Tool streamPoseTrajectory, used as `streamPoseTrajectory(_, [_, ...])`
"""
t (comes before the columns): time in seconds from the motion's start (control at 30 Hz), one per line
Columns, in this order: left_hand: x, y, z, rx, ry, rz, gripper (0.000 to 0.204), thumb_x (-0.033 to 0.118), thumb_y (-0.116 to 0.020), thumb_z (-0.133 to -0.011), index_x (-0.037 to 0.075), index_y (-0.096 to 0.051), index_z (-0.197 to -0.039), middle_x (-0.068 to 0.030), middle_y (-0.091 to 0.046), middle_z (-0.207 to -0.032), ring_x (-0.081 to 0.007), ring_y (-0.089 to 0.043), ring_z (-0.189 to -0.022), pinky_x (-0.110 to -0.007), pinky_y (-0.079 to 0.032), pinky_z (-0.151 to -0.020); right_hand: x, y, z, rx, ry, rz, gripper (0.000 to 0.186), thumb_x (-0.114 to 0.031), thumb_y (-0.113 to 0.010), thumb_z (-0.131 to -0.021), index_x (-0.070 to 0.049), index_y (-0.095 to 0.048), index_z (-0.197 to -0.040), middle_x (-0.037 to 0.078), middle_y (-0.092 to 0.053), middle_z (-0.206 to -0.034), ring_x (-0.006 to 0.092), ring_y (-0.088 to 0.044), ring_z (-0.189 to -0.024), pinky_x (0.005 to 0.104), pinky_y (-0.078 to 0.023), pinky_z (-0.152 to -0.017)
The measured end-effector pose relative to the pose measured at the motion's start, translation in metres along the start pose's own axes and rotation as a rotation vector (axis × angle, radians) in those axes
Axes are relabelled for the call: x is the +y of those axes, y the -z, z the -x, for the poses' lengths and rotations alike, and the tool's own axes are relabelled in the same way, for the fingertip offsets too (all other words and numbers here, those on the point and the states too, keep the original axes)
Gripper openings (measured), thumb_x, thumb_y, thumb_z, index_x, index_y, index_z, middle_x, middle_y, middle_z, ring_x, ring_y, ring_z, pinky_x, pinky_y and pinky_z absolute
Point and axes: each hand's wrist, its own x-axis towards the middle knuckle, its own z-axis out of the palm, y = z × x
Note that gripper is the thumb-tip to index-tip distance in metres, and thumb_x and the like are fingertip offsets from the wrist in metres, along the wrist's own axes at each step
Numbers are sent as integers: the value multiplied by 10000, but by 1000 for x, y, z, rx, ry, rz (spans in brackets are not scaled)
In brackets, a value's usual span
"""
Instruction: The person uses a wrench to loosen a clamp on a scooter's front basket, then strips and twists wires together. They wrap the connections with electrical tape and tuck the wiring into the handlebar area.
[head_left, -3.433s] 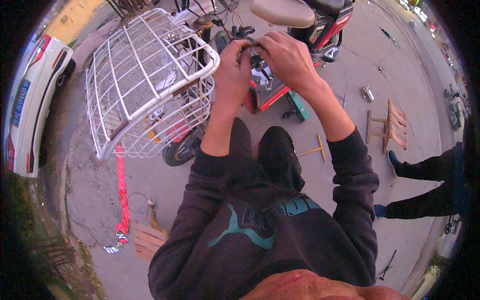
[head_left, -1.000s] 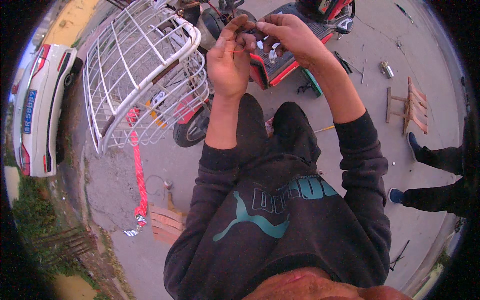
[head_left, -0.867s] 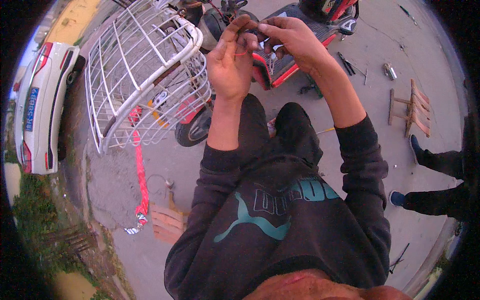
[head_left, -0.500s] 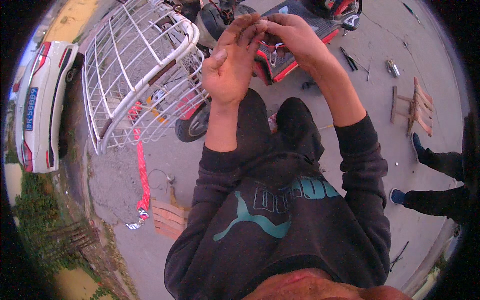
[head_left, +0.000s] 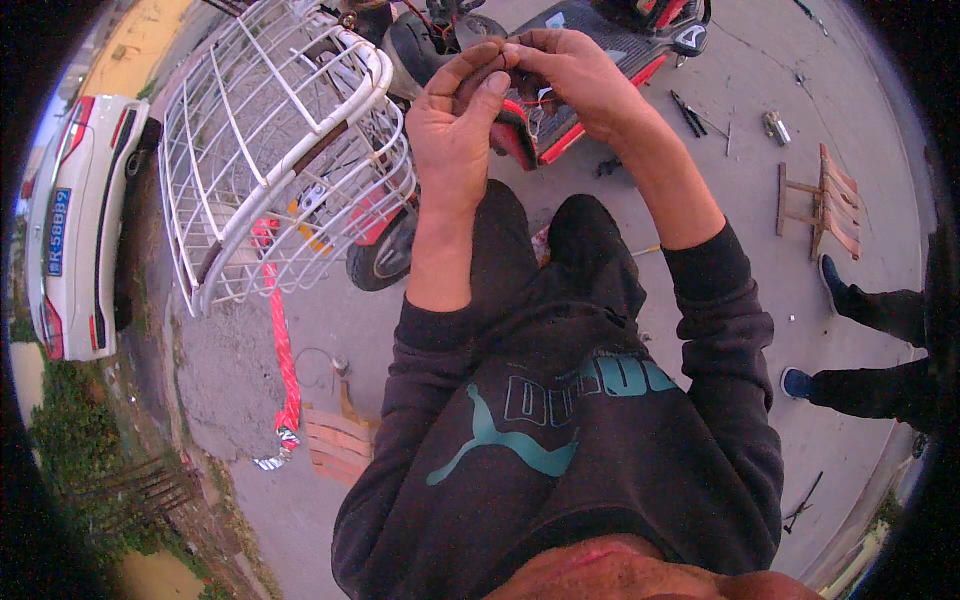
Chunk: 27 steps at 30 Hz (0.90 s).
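Note:
Before the electric scooter [head_left: 585, 100], with its black footboard and red trim, my two hands meet at the fingertips. My left hand [head_left: 455, 125] is closed, thumb and fingers pinching a thin wire. My right hand [head_left: 570, 75] pinches at the same spot, its fingertips touching those of the left. A red wire [head_left: 542, 98] loops out below my right fingers; the pinched piece is mostly covered by fingers. Behind my left hand is a rounded dark scooter part [head_left: 410, 45] with loose wires. A white wire basket [head_left: 280, 150] stands left of it.
Pliers [head_left: 688, 115], a metal cylinder [head_left: 775, 127] and a small wooden stool [head_left: 838, 205] are on the ground at right, near another person's legs [head_left: 870, 390]. Another wooden stool [head_left: 335, 438] and a red strap [head_left: 282, 350] lie lower left. A white car [head_left: 90, 230] is parked far left.
My left thumb has swung up and in against its fingers, where before it stood apart. Both hands have shifted slightly, still meeting at the fingertips.

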Motion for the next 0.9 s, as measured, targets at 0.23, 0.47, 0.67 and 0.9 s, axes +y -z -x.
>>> streamPoseTrajectory(0.23, [6, -9, 3, 138, -7, -282, 160, 26, -687, -928, -26, -694, -1079, -79, -726, -999, -109, -665, -905, -244, -525, -854, -7, -1, 3, 31, -20, -8, 285, -300, -616, -1001, -34, -682, -1080, -15, -651, -822, 57, -581, -712, 217, -424, -543])
streamPoseTrajectory(0.47, [4, -12, 5, 184, -188, -628, 131, 106, -650, -938, -14, -648, -991, -64, -701, -894, -109, -632, -823, -267, -515, -773, -6, 3, 4, -31, -43, -42, 276, -284, -598, -1016, -30, -674, -1088, -9, -642, -815, 65, -574, -676, 210, -425, -547])
streamPoseTrajectory(0.67, [2, -9, 4, 183, -206, -791, 167, 147, -657, -939, -14, -666, -985, -78, -716, -874, -122, -644, -803, -289, -520, -758, 1, 3, 5, -116, -134, -303, 256, -238, -588, -1024, -4, -658, -1099, 6, -655, -837, 64, -587, -661, 200, -455, -548])
streamPoseTrajectory(0.9, [1, -4, 1, 204, -319, -831, 121, 115, -683, -906, -3, -683, -929, -72, -700, -750, -125, -657, -666, -287, -524, -641, 4, -2, 6, -93, -94, -337, 261, -236, -614, -1004, 13, -677, -1050, 10, -644, -776, 70, -589, -638, 217, -449, -541])
